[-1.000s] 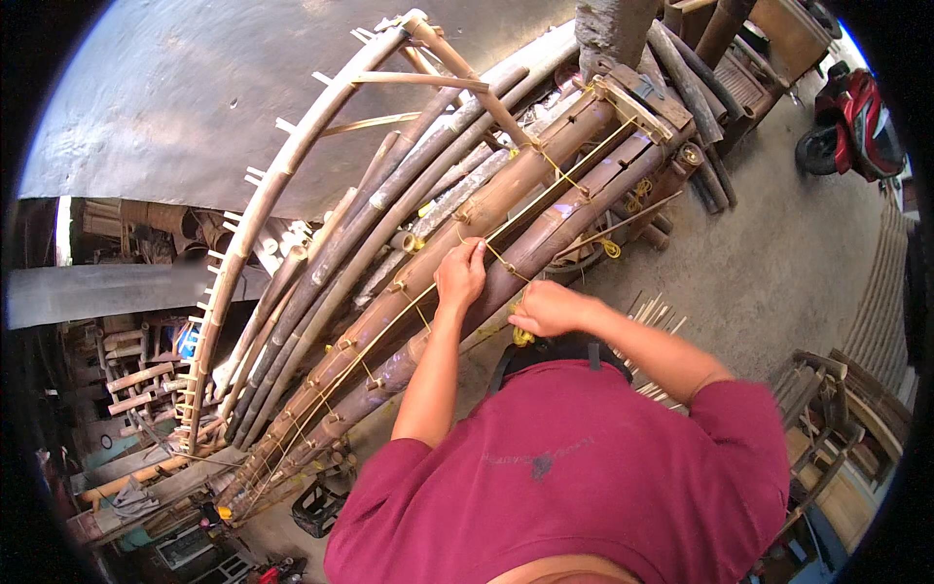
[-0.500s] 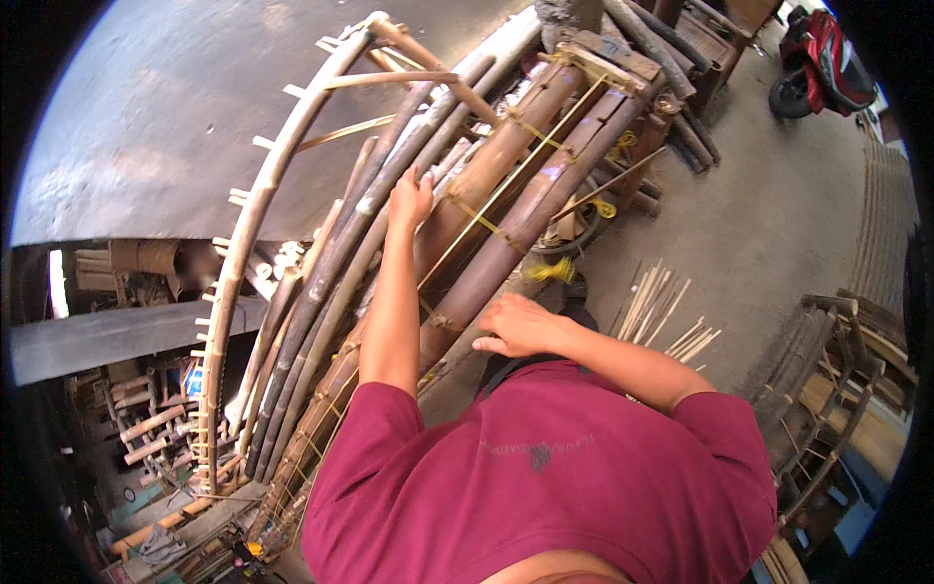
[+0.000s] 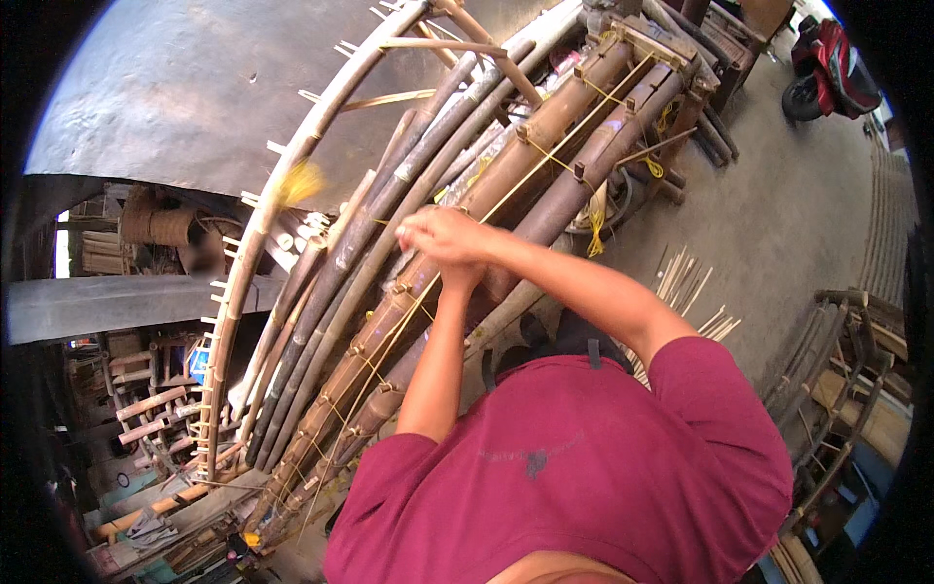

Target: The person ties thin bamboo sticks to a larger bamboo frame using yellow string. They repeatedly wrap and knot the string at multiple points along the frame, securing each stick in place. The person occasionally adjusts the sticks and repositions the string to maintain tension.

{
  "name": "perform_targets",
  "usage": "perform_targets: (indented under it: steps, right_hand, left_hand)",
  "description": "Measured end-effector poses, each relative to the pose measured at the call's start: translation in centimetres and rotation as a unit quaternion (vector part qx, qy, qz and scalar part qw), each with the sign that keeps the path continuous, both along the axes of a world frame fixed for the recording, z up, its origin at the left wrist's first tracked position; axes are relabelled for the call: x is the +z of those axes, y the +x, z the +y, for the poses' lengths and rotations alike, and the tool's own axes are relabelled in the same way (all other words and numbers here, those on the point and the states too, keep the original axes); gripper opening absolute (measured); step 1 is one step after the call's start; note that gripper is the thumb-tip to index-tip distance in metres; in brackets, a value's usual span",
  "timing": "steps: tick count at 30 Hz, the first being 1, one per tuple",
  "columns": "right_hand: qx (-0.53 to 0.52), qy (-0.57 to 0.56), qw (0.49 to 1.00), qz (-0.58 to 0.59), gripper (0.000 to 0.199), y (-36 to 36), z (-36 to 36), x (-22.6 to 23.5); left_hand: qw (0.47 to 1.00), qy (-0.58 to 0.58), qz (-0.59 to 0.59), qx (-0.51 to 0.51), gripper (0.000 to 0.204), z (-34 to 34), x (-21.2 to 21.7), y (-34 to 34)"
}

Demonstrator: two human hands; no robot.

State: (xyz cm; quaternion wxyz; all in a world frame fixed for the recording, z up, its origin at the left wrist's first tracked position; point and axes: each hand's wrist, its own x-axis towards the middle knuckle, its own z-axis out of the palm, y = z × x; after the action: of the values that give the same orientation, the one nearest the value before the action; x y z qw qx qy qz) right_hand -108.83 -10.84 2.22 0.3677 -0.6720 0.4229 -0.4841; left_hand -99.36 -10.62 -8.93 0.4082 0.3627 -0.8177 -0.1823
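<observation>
On my feed the right hand (image 3: 440,236) crosses over the left hand (image 3: 461,275) near centre, toward 11 o'clock; the two are together, but I cannot tell what either one grips. Below them I see two thick brown bamboo poles (image 3: 556,119) running from 1 to 7 o'clock, crossed by yellow cord (image 3: 552,156), with a blurred yellow bundle (image 3: 300,183) at 10 o'clock.
</observation>
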Motion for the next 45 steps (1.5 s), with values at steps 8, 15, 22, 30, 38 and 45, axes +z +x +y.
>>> perform_targets:
  steps: [8, 15, 22, 30, 38, 45]
  right_hand:
    - [0.15, 0.201, 0.965, -0.081, 0.042, -6.3, 0.1, 4.1]
    - [0.085, 0.002, 0.986, 0.144, 0.045, -5.4, 14.8, -6.7]
    - [-0.042, 0.136, 0.985, -0.093, 0.041, -6.1, 16.8, -6.3]
    - [-0.022, 0.502, 0.737, -0.452, 0.049, 2.1, 20.4, -10.0]
    - [-0.255, 0.075, 0.688, -0.675, 0.016, 15.1, 13.6, -8.6]
    - [-0.064, 0.067, 0.921, 0.377, 0.057, 15.1, 2.0, 2.1]
  left_hand:
    - [0.967, 0.221, -0.129, 0.007, 0.034, 0.0, 3.2, 1.5]
    - [0.964, 0.259, -0.057, 0.032, 0.026, 0.2, 5.8, -0.7]
    - [0.981, 0.041, -0.052, 0.18, 0.03, -10.1, 3.9, -2.4]
    - [0.964, 0.144, -0.197, 0.107, 0.042, -6.3, 8.5, 4.8]
    - [0.95, 0.22, -0.21, 0.067, 0.036, 4.8, 4.6, 16.1]
    - [0.985, 0.078, -0.14, 0.069, 0.032, 4.1, 1.7, 17.6]
